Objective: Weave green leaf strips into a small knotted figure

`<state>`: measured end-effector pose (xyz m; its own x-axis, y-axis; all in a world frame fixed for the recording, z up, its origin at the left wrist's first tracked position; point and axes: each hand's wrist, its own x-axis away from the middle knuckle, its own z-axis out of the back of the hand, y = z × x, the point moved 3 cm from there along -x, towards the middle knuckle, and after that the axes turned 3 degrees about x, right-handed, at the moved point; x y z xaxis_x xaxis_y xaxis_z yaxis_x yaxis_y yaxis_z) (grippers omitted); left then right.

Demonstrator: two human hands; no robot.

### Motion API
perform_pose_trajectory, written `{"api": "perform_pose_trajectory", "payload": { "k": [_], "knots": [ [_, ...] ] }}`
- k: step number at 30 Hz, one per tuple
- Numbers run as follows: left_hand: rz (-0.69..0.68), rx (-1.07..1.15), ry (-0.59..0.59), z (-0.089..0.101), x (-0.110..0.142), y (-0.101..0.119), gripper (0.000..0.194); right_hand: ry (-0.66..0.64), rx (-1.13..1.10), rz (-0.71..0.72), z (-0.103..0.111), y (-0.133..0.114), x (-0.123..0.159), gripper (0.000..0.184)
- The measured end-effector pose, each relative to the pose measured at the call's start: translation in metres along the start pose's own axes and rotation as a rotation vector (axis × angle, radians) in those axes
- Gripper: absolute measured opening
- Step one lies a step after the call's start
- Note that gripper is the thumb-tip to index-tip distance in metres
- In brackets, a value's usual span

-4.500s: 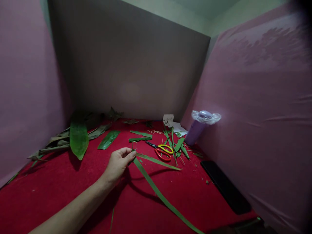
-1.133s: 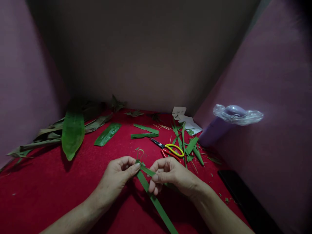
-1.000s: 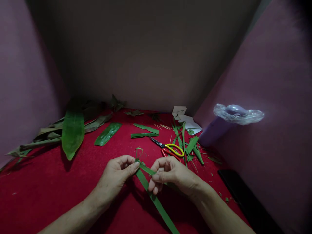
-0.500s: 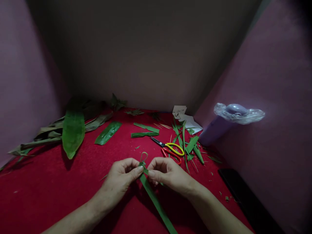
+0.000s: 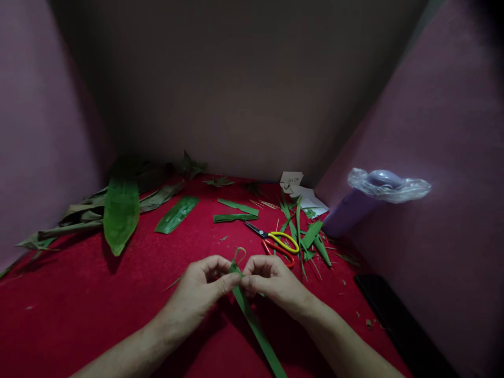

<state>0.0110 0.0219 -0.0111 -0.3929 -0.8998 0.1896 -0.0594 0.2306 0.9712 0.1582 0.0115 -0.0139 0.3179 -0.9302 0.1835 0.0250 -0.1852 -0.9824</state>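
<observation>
My left hand [image 5: 208, 283] is closed, its thumb and fingers pinching the folded top of a long green leaf strip [image 5: 255, 328]. A thin loop [image 5: 240, 255] sticks up from that folded end. My right hand [image 5: 271, 281] is closed too, its thumb and fingertips pinching the folded part from the other side, close to the left thumb. From the pinch the strip runs down to the lower right, toward the bottom edge of the view. My fingers hide most of the fold. Beyond my right hand lie scissors [image 5: 277, 245] with one yellow and one red handle.
Red cloth [image 5: 98, 304] covers the surface. Leaf scraps [image 5: 311, 239] lie right of the scissors, by white paper [image 5: 309, 200]. A broad leaf [image 5: 121, 218] and a cut piece [image 5: 177, 214] are at left. A purple container [image 5: 350, 210] and a dark flat object [image 5: 394, 315] stand or lie at right.
My right fingertips have come in against the left thumb, closing the small gap between the hands. The folded end and loop sit slightly farther right.
</observation>
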Motion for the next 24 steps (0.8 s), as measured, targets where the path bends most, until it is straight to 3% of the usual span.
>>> {"api": "perform_pose_trajectory", "payload": {
  "k": [5,15,21,24],
  "knots": [
    [0.056,0.027,-0.039,-0.0037,0.0023,-0.0013,0.025,-0.020,-0.018,-0.021,-0.0027,0.0036,0.0010,0.023],
    [0.053,-0.028,0.028,-0.0016,0.0008,0.0064,0.025,-0.077,-0.044,-0.040,-0.0007,-0.0008,0.0035,0.023],
    [0.102,0.073,0.075,0.0023,-0.0008,0.0003,0.024,-0.044,-0.041,-0.053,-0.0007,-0.0013,0.0035,0.018],
    [0.122,0.142,0.043,0.0038,-0.0010,-0.0018,0.028,-0.026,-0.039,-0.059,-0.0012,-0.0007,0.0031,0.019]
  ]
}}
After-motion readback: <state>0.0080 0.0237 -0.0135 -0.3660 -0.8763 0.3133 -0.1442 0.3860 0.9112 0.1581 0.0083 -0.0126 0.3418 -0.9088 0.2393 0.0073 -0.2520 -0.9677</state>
